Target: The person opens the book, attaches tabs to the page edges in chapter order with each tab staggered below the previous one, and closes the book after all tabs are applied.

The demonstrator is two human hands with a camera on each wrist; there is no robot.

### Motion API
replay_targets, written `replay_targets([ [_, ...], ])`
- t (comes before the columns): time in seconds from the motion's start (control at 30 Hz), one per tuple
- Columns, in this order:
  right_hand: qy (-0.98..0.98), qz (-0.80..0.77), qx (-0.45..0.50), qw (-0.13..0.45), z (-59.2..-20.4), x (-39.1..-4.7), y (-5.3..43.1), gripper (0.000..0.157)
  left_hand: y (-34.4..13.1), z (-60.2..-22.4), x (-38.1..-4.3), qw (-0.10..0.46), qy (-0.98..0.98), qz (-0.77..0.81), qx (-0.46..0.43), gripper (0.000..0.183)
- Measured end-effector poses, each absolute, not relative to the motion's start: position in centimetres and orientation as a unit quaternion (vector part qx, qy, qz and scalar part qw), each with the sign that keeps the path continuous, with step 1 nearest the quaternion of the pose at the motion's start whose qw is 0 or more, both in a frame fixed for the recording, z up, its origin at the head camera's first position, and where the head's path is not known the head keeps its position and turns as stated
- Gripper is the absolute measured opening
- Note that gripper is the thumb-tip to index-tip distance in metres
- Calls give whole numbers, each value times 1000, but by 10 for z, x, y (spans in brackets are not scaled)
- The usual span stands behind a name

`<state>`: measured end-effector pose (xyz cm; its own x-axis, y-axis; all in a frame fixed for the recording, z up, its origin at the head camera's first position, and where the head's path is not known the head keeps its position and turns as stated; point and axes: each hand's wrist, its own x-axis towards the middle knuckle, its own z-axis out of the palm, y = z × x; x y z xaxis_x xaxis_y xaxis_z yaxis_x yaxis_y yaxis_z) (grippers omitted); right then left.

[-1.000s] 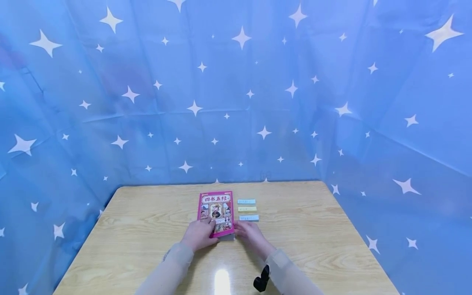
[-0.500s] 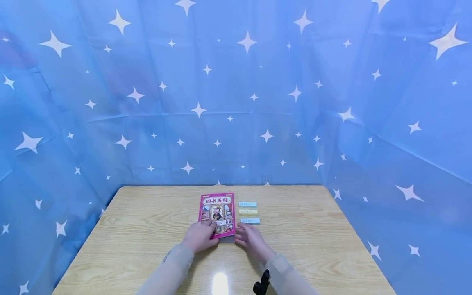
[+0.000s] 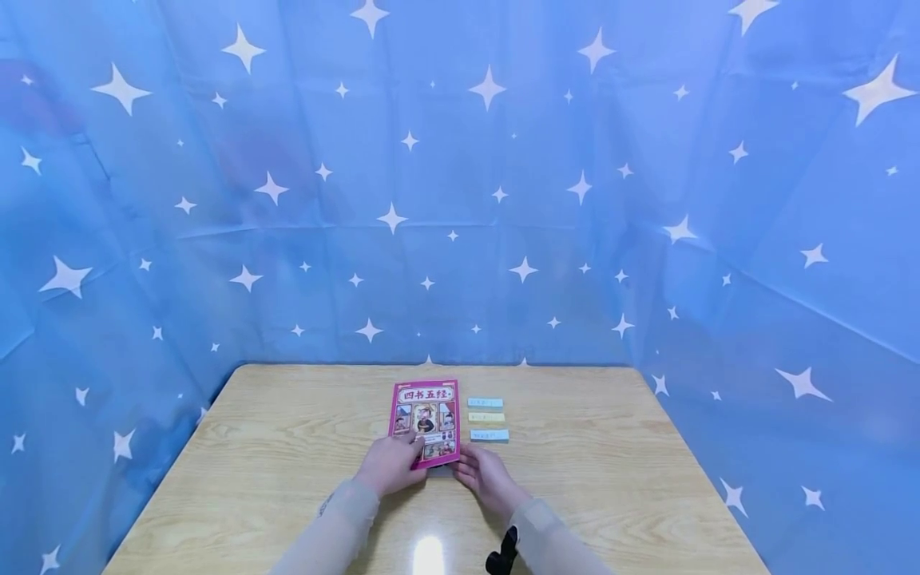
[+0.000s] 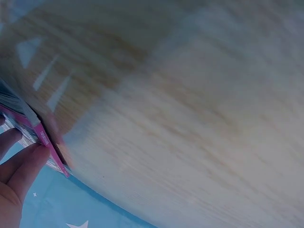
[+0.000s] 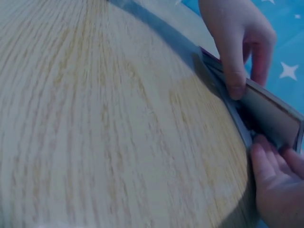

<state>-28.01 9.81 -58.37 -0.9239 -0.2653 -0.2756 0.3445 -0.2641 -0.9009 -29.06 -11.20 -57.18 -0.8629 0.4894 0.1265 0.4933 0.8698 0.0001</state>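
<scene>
A pink comic-style book with Chinese title characters lies near the table's middle in the head view. Its lower edge is raised above a flat grey thing, whose kind is hard to tell. My left hand grips the book's lower left part, fingers on the cover and thumb at the lower edge. In the left wrist view its fingers rest beside the pink spine. My right hand reaches into the gap at the lower right corner, its relaxed fingers touching there; their tips are partly hidden.
Right of the book lie a blue paper strip, a yellow paper strip and a second blue paper strip, all with handwriting. The wooden table meets a blue starred curtain behind.
My right hand has drawn slightly away from the book's right side, then come back in at its lower right corner. My left hand has kept its place. The head view has tilted slightly.
</scene>
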Motion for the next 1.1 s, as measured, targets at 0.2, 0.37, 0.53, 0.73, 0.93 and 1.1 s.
replay_targets([
  [0.2,583,-790,49,183,-585,-280,96,48,-112,-572,-291,70,-965,-10,-254,55],
  [0.37,590,-785,47,183,-585,-282,95,47,-112,-574,-292,76,-964,-6,-253,55],
  [0.53,594,-781,46,187,-584,-283,95,47,-111,-574,-292,72,-966,-7,-249,57],
  [0.73,611,-766,46,194,-588,-285,97,47,-108,-572,-289,51,-972,-22,-228,57],
  [0.93,629,-753,18,194,-593,-283,98,46,-107,-575,-288,29,-976,-24,-216,59],
  [1.1,633,-752,4,184,-594,-282,97,50,-108,-575,-290,35,-977,-28,-209,59],
])
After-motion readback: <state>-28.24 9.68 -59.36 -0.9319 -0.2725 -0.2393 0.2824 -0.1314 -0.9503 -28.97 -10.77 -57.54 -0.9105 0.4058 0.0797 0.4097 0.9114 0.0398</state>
